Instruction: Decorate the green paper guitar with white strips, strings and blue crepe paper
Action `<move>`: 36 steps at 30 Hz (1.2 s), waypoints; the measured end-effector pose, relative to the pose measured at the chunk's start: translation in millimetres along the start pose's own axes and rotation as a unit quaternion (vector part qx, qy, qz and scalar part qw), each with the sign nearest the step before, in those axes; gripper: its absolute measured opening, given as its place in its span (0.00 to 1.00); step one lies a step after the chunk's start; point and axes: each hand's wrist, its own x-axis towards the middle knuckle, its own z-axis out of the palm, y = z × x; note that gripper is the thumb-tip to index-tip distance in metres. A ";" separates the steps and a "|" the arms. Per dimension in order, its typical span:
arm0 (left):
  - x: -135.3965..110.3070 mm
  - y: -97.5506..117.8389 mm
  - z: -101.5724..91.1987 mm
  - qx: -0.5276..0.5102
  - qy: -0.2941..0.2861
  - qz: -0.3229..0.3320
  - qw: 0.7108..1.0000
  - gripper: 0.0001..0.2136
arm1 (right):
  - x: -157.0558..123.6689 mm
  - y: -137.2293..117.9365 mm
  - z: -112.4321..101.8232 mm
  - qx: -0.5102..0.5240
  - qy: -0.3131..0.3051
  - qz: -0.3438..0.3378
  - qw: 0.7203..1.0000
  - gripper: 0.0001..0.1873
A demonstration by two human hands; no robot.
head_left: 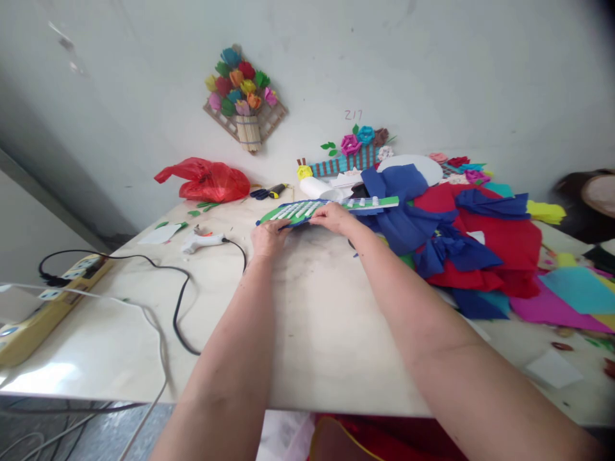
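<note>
Both hands hold a flat green craft piece [271,216] with a blue edge and rows of white strips, tilted above the far half of the table. My left hand [268,238] grips its near left edge, fingers partly hidden beneath it. My right hand [331,218] pinches the near edge by the middle, where a narrow green arm with white bits runs off to the right. Blue crepe paper [401,227] lies just behind and right of my right hand. A white glue gun [204,241] rests left of my left hand.
A red plastic bag [211,180] and scissors [260,193] lie near the wall. Red crepe paper [509,243] and coloured sheets crowd the right side. Black and white cables cross the left, by a yellow power strip [52,307]. A flower craft [245,96] hangs on the wall.
</note>
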 end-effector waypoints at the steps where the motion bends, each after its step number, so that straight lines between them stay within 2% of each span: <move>1: 0.1 -0.3 0.3 -0.001 0.001 -0.001 1.000 0.14 | 0.5 1.2 0.5 0.006 -0.002 0.001 1.000 0.11; 8: 0.2 -2.5 1.8 -0.018 0.004 0.007 1.000 0.14 | 2.0 7.2 2.0 0.045 -0.035 -0.008 0.998 0.12; 13: 0.0 -0.3 -0.1 -0.013 -0.003 0.003 1.000 0.14 | 3.0 6.5 6.8 0.067 -0.020 -0.005 0.998 0.13; 26: 0.8 -1.3 2.4 -0.011 0.005 0.005 1.000 0.14 | 4.5 1.4 10.0 0.016 0.007 0.017 1.000 0.11; 32: 0.5 -1.3 2.1 -0.010 0.008 0.013 1.000 0.13 | 4.5 -2.3 8.4 0.008 0.004 0.035 0.999 0.12; 36: -0.3 -0.1 0.6 -0.016 0.010 0.031 0.999 0.12 | 5.6 -5.1 6.7 0.036 -0.024 0.072 0.996 0.10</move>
